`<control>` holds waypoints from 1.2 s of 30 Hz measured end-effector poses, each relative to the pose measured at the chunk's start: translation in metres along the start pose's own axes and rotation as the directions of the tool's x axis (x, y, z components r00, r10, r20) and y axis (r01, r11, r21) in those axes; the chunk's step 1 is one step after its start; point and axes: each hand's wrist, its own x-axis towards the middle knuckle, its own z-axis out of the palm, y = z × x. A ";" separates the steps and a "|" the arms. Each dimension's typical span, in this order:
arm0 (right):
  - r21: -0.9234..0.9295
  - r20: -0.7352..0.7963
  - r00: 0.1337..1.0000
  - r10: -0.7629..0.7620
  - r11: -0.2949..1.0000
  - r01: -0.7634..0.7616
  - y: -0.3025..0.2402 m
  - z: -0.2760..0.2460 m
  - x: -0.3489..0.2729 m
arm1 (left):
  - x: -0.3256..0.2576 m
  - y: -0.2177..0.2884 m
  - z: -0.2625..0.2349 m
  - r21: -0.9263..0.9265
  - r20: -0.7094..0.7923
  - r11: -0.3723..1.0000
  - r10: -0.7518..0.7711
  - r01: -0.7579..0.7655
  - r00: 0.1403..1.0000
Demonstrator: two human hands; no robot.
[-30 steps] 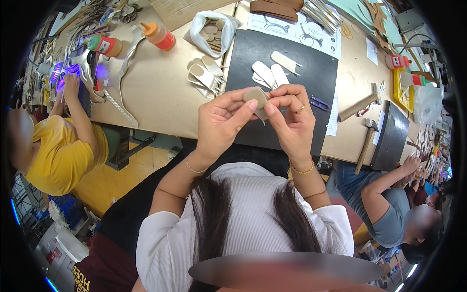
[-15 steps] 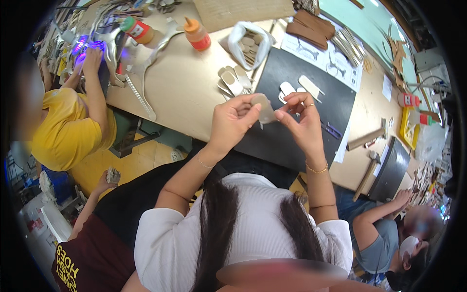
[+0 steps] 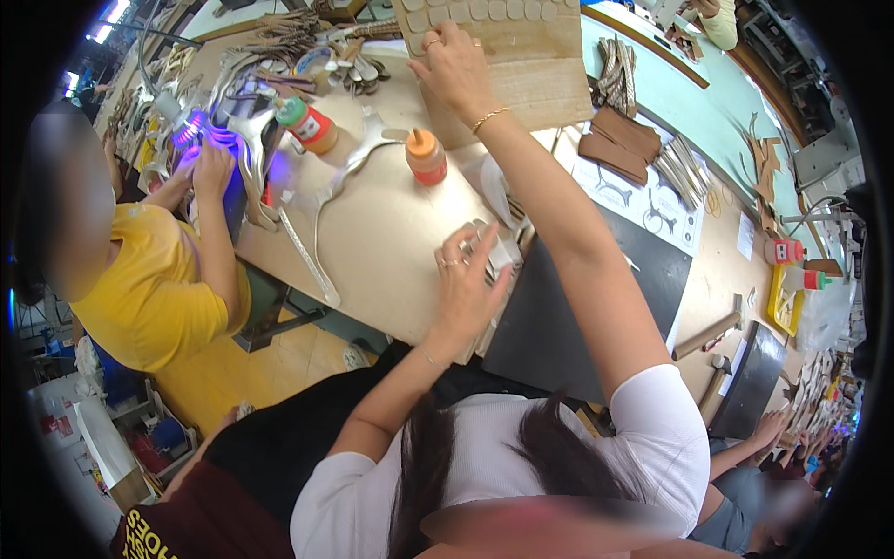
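My right hand [image 3: 453, 63] reaches far across the bench and rests on a cardboard sheet [image 3: 521, 65] that carries rows of small pale oval pieces; whether it grips the sheet is unclear. My left hand [image 3: 468, 279] lies flat, fingers spread, on a stack of small pale cut pieces [image 3: 498, 252] at the left edge of the black mat [image 3: 577, 317]. An orange-capped glue bottle [image 3: 427, 156] stands just beyond my left hand.
To the left a person in a yellow shirt [image 3: 149, 298] works under a violet lamp [image 3: 200, 130]. A second glue bottle with a green cap [image 3: 307, 124], metal shoe-shaped strips [image 3: 317, 233], brown leather pieces [image 3: 619, 140] and a hammer [image 3: 708, 334] lie on the bench.
Both hands let go of the small piece held in front of my chest. My right hand stretched out to the far cardboard sheet, and my left dropped onto the stack of cut pieces.
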 end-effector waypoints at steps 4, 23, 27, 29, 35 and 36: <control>-0.007 0.049 0.998 -0.038 0.999 0.038 0.009 0.025 0.014 | 0.014 -0.013 -0.017 -0.045 -0.151 0.997 0.049 -0.057 0.987; -0.081 0.023 0.996 -0.090 0.992 0.091 0.006 0.007 0.019 | 0.337 -0.139 -0.042 -0.637 0.032 0.708 -0.368 0.303 0.929; 0.214 0.005 0.989 0.147 0.966 -0.145 0.013 -0.018 0.012 | 0.350 -0.147 -0.048 -0.556 -0.036 0.768 -0.403 0.317 0.914; 0.354 -0.023 0.970 0.241 0.909 -0.218 0.026 -0.040 0.001 | 0.348 -0.139 -0.059 -0.505 -0.110 0.825 -0.354 0.254 0.929; 0.460 0.267 0.941 0.208 0.831 -0.314 0.111 -0.195 -0.116 | 0.279 -0.028 -0.084 -0.222 -0.356 0.935 0.186 -0.277 0.916; 0.591 0.252 0.913 0.319 0.697 -0.407 0.113 -0.217 -0.141 | 0.255 -0.004 -0.068 -0.230 -0.224 0.934 0.224 -0.275 0.949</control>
